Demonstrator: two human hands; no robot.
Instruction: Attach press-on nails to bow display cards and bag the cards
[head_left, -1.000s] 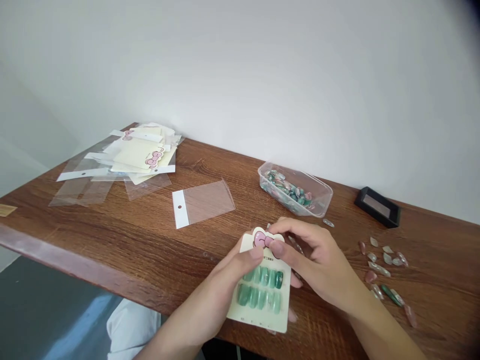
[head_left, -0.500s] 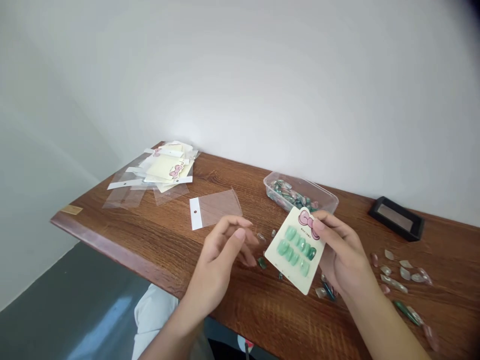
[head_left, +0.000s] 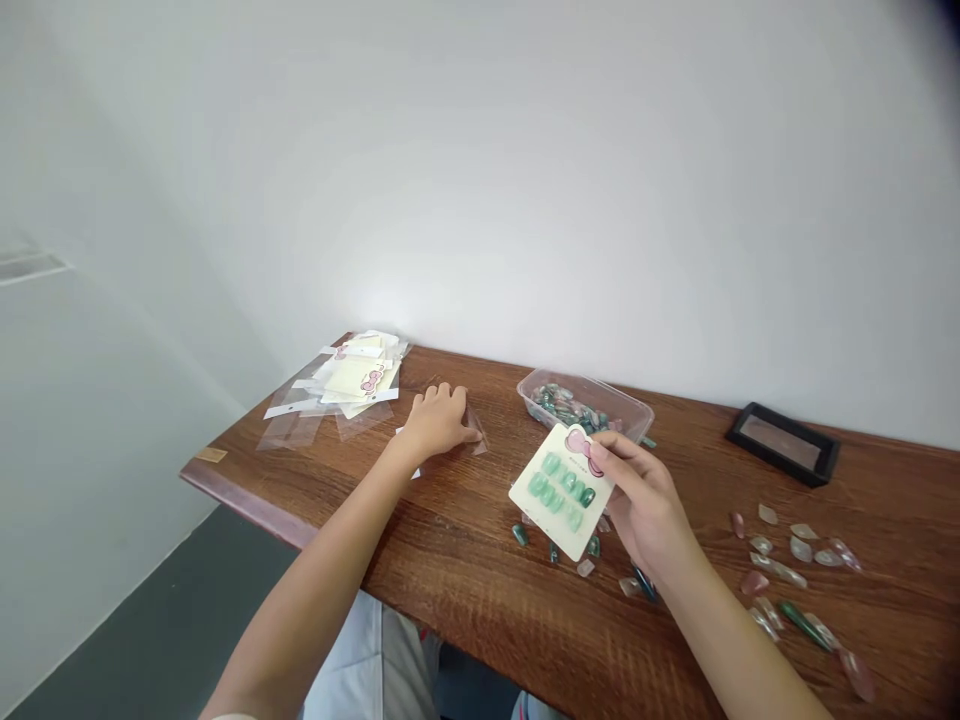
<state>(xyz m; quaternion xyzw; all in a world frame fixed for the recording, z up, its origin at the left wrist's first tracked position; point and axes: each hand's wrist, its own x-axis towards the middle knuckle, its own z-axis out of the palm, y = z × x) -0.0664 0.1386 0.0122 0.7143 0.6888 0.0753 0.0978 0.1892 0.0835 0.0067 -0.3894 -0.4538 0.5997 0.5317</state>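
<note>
Right hand [head_left: 646, 500]: pinching the cream card [head_left: 551, 520] at its bow-printed top right corner. Thumb on the face, other fingers behind. Card sits left of that hand, tilted, face toward the camera, two rows of green press-on nails [head_left: 553, 498] on it, one darker at a row end. Looks lifted off the surface [head_left: 480, 600]; can't tell if the lower edge touches.

Left hand [head_left: 437, 422]: palm down, well left of the card, fingers bent, thumb out to the right. It's over the clear bag [head_left: 471, 417]: film shows past the thumb side, bits of white header under the wrist. Grip hidden, can't tell if it's pinching the film.

Around: clear tub [head_left: 636, 415] of nails just behind the card, its near side partly blocked by it. Loose pieces [head_left: 520, 535] near the card's lower edge, more right of the right forearm. Black tray [head_left: 822, 470] back right. Pile of cards and bags [head_left: 352, 380] back left, beyond the left hand.
</note>
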